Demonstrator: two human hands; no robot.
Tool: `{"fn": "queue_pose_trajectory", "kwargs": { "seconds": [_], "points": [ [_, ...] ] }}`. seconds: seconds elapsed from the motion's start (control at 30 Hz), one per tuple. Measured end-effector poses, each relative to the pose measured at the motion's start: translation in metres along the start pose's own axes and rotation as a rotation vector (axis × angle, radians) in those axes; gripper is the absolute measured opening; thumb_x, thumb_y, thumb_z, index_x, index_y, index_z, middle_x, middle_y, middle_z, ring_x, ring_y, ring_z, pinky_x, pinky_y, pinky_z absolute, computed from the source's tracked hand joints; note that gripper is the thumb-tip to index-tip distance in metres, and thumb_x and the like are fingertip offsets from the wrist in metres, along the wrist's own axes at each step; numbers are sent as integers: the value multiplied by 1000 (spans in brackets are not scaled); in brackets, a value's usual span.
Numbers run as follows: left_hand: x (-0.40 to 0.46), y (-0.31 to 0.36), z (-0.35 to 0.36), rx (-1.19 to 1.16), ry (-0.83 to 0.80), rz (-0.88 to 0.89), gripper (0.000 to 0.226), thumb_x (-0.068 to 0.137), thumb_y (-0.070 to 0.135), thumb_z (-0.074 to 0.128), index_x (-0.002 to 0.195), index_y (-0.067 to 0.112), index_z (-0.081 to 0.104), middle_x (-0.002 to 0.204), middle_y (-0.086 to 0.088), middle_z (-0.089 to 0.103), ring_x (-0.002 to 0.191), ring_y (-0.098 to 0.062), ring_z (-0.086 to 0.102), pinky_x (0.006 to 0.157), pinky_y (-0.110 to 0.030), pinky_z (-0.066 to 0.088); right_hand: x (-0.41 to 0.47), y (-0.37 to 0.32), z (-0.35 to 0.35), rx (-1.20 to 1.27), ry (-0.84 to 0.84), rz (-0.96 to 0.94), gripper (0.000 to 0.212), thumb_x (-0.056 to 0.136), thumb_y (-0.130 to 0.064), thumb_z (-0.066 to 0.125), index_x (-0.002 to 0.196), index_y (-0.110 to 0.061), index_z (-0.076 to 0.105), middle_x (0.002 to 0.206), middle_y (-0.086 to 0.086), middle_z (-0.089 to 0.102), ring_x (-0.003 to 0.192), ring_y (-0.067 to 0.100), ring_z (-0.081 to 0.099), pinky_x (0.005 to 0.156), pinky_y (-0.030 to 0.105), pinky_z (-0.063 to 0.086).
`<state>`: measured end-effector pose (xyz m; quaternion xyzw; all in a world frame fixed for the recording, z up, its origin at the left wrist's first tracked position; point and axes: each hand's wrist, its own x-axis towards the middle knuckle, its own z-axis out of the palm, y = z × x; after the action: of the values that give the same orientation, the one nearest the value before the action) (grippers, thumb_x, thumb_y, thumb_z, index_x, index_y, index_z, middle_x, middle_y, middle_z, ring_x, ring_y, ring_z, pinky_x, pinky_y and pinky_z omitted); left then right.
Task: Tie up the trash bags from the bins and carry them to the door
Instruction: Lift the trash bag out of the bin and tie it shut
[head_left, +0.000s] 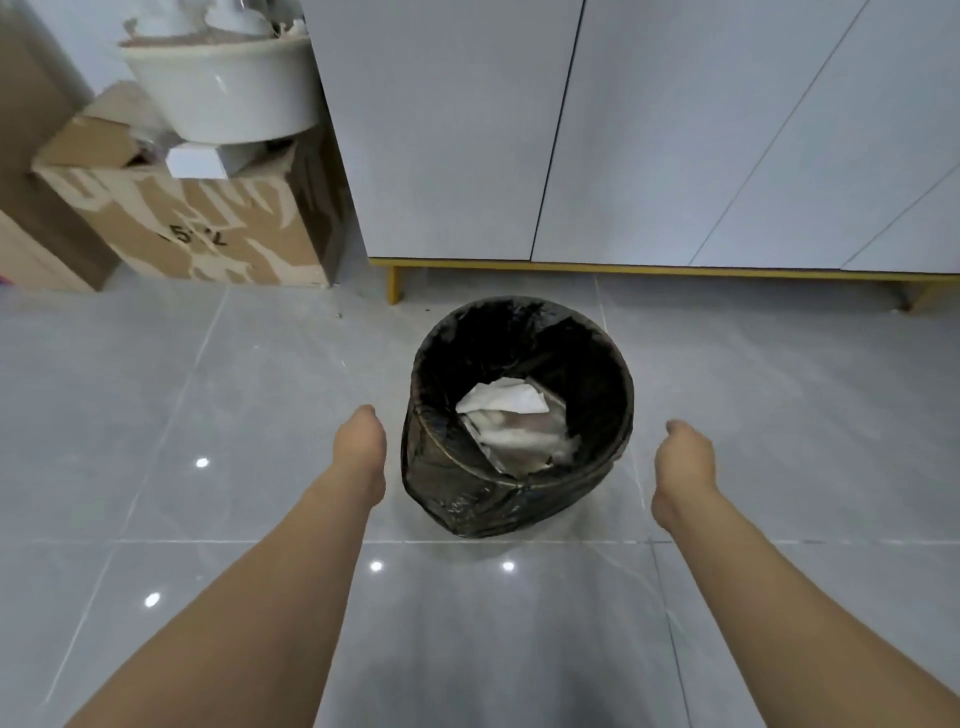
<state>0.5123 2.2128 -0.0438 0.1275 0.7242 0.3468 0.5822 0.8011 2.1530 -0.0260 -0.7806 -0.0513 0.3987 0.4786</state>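
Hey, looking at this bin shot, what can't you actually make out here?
Head view only:
- Fingers of left hand and right hand: curled away behind the knuckles, so the grip is unclear.
- Bin depth: white paper and dark bag hide what lies below.
- Box print: blurred.
- Basin contents: cut off by the top edge.
- Door: not visible.

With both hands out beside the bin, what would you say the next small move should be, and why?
Probably bring both hands inward to take hold of the black plastic trash bag at the round bin's rim. The left hand and right hand flank the bin, touching nothing, and the bag lies folded over the rim, untied, with crumpled white paper inside.
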Motion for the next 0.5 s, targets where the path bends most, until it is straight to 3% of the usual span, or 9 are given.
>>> {"fn": "queue_pose_trajectory", "kwargs": {
  "seconds": [0.07, 0.1, 0.2, 0.3, 0.4, 0.5],
  "points": [
    [7, -11, -4, -75, -49, -142, 51, 99, 37, 37, 144, 13, 36, 138, -8, 44, 126, -35, 44, 105, -49, 38, 6, 24, -8, -4, -77, 229, 45, 99, -26, 41, 140, -8, 43, 134, 14, 50, 122, 34, 50, 98, 43, 40],
    [11, -17, -5, -99, -69, -176, 54, 99, 37, 36, 147, 11, 33, 143, -11, 41, 124, -38, 46, 102, -54, 41, 9, 37, -10, -25, -119, 311, 48, 99, -28, 40, 143, -9, 39, 140, 16, 45, 125, 36, 48, 98, 45, 39],
    [22, -27, 0, -127, -195, -272, 55, 97, 37, 35, 136, -1, 41, 125, -22, 57, 104, -41, 59, 77, -56, 52, 14, 64, -8, -63, -217, 471, 56, 100, -30, 40, 150, -9, 28, 151, 21, 33, 134, 39, 39, 106, 50, 33],
    [24, -13, 4, -75, -378, -299, 55, 95, 38, 31, 116, -4, 60, 103, -25, 71, 89, -37, 69, 65, -48, 55, 18, 63, 7, -32, -295, 512, 60, 98, -32, 39, 150, -6, 22, 152, 24, 32, 136, 41, 36, 108, 53, 29],
    [21, -12, -6, 26, -417, -324, 52, 94, 34, 34, 111, -6, 62, 103, -24, 72, 93, -37, 70, 73, -50, 56, 8, 50, 16, -32, -388, 431, 47, 93, -24, 43, 137, -10, 33, 119, 22, 60, 103, 38, 65, 89, 53, 43],
    [13, -14, -17, 58, -395, -325, 47, 94, 29, 37, 110, -9, 60, 102, -24, 72, 94, -37, 69, 71, -51, 56, 5, 49, 7, -136, -443, 379, 29, 93, -23, 45, 114, -2, 47, 86, 18, 73, 74, 33, 73, 65, 48, 49]
  ]
}}
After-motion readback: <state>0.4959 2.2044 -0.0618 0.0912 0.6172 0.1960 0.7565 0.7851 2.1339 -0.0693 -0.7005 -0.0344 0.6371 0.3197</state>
